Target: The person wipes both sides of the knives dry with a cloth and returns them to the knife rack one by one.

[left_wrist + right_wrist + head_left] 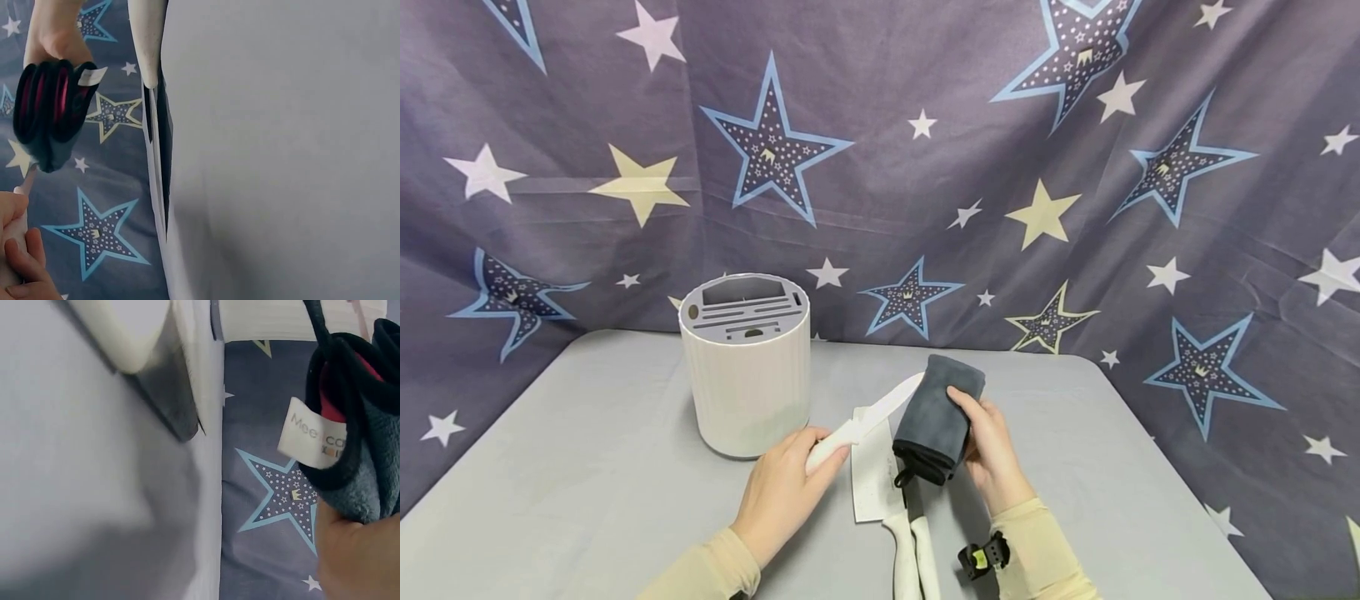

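My left hand (786,487) grips the white handle of a knife (880,410), whose pale blade points up and to the right. The blade's tip end is hidden by a folded dark grey cloth (942,412). That cloth is held in my right hand (992,450), thumb on its near face. In the right wrist view the folded cloth (369,437) shows a black border, a red inner side and a white label. Below the hands, a cleaver (874,475) lies on the table beside another white-handled knife (923,542) with a dark blade.
A round white knife block (747,392) with a grey slotted top stands behind my left hand. The grey table (587,483) reaches back to a star-patterned curtain (880,208). A black strap device (983,557) sits at my right wrist.
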Motion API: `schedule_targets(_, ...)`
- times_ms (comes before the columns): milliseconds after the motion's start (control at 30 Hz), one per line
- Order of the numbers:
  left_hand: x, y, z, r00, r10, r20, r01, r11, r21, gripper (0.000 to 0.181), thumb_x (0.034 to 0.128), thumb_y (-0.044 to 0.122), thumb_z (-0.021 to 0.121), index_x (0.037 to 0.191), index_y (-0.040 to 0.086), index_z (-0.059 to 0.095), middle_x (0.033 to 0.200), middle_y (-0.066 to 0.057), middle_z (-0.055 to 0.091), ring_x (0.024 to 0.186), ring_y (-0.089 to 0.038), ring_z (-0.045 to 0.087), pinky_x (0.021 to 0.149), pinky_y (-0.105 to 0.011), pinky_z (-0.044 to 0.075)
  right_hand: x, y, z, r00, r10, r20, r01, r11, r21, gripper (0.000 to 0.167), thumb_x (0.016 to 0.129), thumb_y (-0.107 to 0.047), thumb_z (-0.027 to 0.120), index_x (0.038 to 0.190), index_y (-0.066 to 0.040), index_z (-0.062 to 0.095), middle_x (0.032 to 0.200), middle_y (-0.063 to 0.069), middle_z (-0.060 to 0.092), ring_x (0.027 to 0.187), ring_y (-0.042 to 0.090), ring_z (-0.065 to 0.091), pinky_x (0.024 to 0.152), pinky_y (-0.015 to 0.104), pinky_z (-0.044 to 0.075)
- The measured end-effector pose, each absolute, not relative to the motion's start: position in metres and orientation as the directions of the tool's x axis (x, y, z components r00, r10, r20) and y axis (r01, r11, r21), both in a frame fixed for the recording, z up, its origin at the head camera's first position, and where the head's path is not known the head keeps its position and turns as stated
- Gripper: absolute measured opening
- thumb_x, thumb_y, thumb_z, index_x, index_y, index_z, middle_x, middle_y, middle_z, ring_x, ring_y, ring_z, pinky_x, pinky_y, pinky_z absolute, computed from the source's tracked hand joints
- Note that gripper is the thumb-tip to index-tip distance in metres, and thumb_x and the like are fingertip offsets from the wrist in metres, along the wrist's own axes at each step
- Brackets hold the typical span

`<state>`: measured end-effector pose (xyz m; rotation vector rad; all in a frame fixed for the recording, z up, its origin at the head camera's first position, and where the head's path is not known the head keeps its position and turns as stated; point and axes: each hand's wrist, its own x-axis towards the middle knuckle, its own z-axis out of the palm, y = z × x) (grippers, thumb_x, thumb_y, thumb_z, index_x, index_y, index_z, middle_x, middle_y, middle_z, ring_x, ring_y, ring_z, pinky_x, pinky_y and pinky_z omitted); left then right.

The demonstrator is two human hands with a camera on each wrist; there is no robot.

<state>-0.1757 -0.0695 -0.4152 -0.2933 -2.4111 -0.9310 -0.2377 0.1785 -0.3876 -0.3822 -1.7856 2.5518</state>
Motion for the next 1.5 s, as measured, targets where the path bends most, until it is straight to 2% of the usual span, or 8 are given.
schedule_targets(100, -0.1754, -0.0691, -0.4156, -0.836, 0.008, 0.548, 0.376, 0.736, 0.563, 0.019, 0.0863, 0.031, 0.076, 0.099, 0.017, 0.070, 0.082, 0.004, 0.067, 0.065, -0.007, 0.053, 0.057, -0.028, 0.043, -0.2385, 0.1797, -0.3869, -0.965, 0.131, -0.226, 0.155, -0.409, -0.899, 0.034, 0.095, -0.022, 0.064, 0.119, -0.006, 0.047, 0.076, -0.006, 0.068, 0.063, 0.005, 0.066, 0.063, 0.021, 0.055)
schedule_targets(267, -0.1754, -0.0685, -0.4165, -0.824, 0.004, 0.566, 0.388, 0.733, 0.560, 0.021, 0.0855, 0.030, 0.077, 0.100, 0.016, 0.070, 0.086, 0.003, 0.069, 0.067, -0.008, 0.055, 0.058, -0.029, 0.044, -0.2395, 0.1811, -0.3870, -0.966, 0.097, -0.241, 0.167, -0.478, -0.862, 0.036, 0.097, -0.023, 0.062, 0.125, -0.006, 0.047, 0.087, -0.007, 0.070, 0.075, 0.005, 0.069, 0.073, 0.022, 0.057)
schedule_targets(467, -0.1746, -0.0670, -0.4154, -0.822, 0.002, 0.569, 0.392, 0.727, 0.564, 0.021, 0.0848, 0.030, 0.078, 0.099, 0.017, 0.071, 0.083, 0.004, 0.068, 0.066, -0.007, 0.054, 0.058, -0.028, 0.044, -0.2402, 0.1803, -0.3880, -0.957, 0.083, -0.278, 0.193, -0.533, -0.824, 0.024, 0.096, -0.024, 0.063, 0.114, -0.010, 0.054, 0.079, -0.009, 0.071, 0.073, 0.005, 0.069, 0.071, 0.023, 0.057)
schedule_targets(733, -0.1727, -0.0643, -0.4140, -0.826, 0.006, 0.563, 0.392, 0.724, 0.567, 0.019, 0.0851, 0.031, 0.077, 0.098, 0.019, 0.070, 0.081, 0.006, 0.066, 0.065, -0.007, 0.054, 0.057, -0.028, 0.043, -0.2396, 0.1768, -0.3876, -0.954, 0.042, -0.298, 0.219, -0.583, -0.782, 0.011, 0.098, -0.029, 0.060, 0.102, -0.018, 0.061, 0.083, -0.010, 0.070, 0.075, 0.005, 0.067, 0.073, 0.023, 0.056)
schedule_targets(1100, -0.1726, -0.0643, -0.4153, -0.809, 0.026, 0.588, 0.410, 0.740, 0.532, 0.019, 0.0858, 0.031, 0.076, 0.100, 0.021, 0.070, 0.081, 0.009, 0.066, 0.064, -0.006, 0.053, 0.055, -0.027, 0.043, -0.2348, 0.1753, -0.3876, -0.957, 0.015, -0.289, 0.216, -0.626, -0.749, 0.018, 0.099, -0.039, 0.058, 0.101, -0.021, 0.063, 0.092, -0.007, 0.068, 0.079, 0.006, 0.068, 0.075, 0.022, 0.056)
schedule_targets(1500, -0.1728, -0.0632, -0.4147, -0.811, 0.037, 0.584, 0.415, 0.739, 0.530, 0.016, 0.0854, 0.031, 0.077, 0.098, 0.023, 0.070, 0.077, 0.011, 0.062, 0.061, -0.004, 0.050, 0.053, -0.024, 0.040, -0.2354, 0.1738, -0.3881, -0.957, -0.005, -0.290, 0.229, -0.627, -0.745, 0.028, 0.101, -0.046, 0.052, 0.096, -0.023, 0.066, 0.091, -0.006, 0.069, 0.078, 0.007, 0.069, 0.073, 0.024, 0.056)
